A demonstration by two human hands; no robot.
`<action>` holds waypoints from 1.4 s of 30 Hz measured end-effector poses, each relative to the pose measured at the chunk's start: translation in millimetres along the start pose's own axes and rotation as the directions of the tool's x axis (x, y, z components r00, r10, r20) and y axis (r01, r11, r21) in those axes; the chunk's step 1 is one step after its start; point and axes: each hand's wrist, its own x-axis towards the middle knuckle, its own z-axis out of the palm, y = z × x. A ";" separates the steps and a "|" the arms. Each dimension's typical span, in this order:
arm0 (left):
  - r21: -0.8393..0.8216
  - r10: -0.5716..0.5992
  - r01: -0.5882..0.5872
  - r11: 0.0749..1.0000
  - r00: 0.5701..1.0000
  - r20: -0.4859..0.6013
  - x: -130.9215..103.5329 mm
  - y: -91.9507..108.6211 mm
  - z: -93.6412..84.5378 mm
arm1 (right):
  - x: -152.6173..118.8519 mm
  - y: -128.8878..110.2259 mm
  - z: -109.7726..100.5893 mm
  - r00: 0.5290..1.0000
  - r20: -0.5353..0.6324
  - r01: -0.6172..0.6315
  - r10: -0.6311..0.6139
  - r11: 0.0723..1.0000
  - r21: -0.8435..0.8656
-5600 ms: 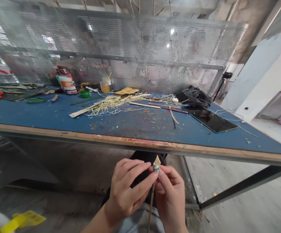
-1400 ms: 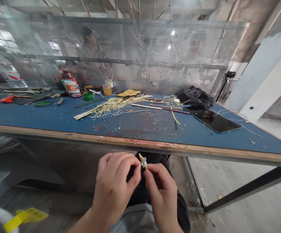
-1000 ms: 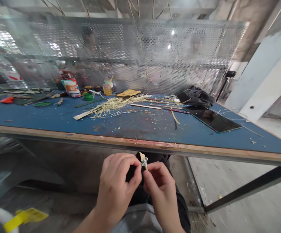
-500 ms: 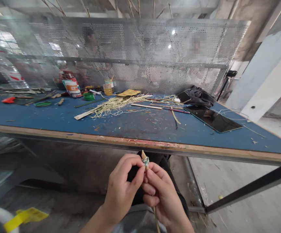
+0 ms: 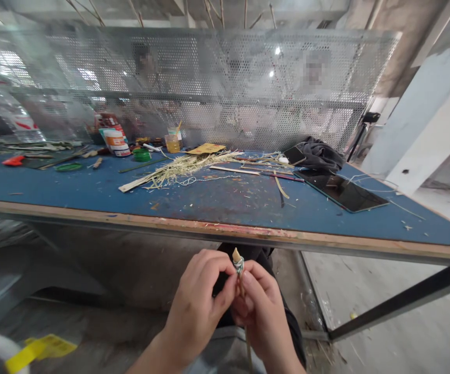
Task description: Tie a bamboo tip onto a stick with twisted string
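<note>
Low in front of the table edge, I hold a thin bamboo stick [image 5: 248, 349] roughly upright. Its pale pointed tip [image 5: 236, 255] sticks up above my fingers. Just under the tip, white and green string [image 5: 239, 265] is wound round it in several turns. My right hand [image 5: 266, 306] is closed round the stick below the winding, thumb uppermost. Thumb and forefinger of my left hand [image 5: 203, 296] pinch together at the winding's lower left side, on the string as it seems; the fingertips hide the exact spot.
A blue table [image 5: 92, 189] spans the view. On it lie a heap of bamboo shavings [image 5: 186, 169], loose string [image 5: 213, 179], a dark tablet [image 5: 345, 190], a white jar [image 5: 116, 143] and a green lid [image 5: 68, 167]. Behind stands a perforated metal screen [image 5: 217, 67], with people beyond.
The stick's tip and winding have shifted slightly right and down, and stand more upright. My left fingertips have moved a little right; the right hand's fingers are tucked further in.
</note>
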 end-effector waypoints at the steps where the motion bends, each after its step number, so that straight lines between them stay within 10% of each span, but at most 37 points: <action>1: 0.026 0.033 -0.033 0.999 0.999 0.008 -0.2 0.4 -0.2 | 0.4 1.1 -1.2 1.000 -0.014 0.025 -0.026 0.999 -0.040; 13: -0.249 -0.221 0.244 0.937 0.968 0.116 -0.9 1.7 -4.5 | 1.3 0.5 -0.6 0.995 -0.054 0.075 -0.082 0.990 -0.115; 20: -0.080 -0.087 0.082 0.993 0.994 -0.060 -1.2 3.0 -3.9 | 1.4 1.8 -3.2 0.992 -0.037 0.114 -0.123 0.975 -0.188; 27: -0.121 -0.168 0.169 0.978 0.986 0.026 -1.1 6.4 -7.8 | -2.5 -0.6 -1.5 0.973 -0.064 0.191 -0.220 0.933 -0.304; 35: -0.440 -0.431 0.528 0.726 0.848 0.307 3.8 4.4 -12.3 | -3.6 -4.1 4.3 0.997 -0.056 0.054 -0.060 0.993 -0.103; 42: -0.577 -0.479 0.599 0.555 0.797 0.367 3.4 -0.1 -12.6 | 0.3 -6.7 -1.3 0.999 0.039 0.005 -0.007 0.999 0.044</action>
